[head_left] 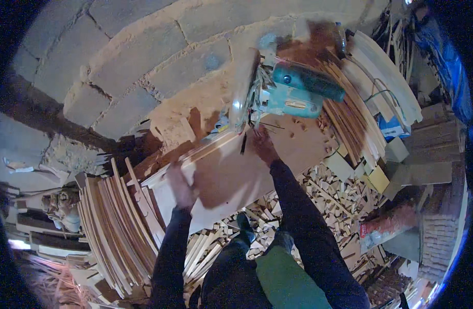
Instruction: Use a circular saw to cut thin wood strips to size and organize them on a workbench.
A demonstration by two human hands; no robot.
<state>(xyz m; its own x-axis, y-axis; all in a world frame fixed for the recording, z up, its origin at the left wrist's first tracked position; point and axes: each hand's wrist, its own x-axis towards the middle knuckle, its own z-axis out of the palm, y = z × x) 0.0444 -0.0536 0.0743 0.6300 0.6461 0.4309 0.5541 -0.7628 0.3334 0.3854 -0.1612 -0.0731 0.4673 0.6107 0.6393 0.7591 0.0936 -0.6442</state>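
The pale strip point(208, 148) lies along the far edge of the table point(234, 177), near the green saw point(301, 95); I'm probably lining it up, next needing steady pressure. Whether my left hand point(183, 186) or right hand point(263, 147) grips, I can't tell
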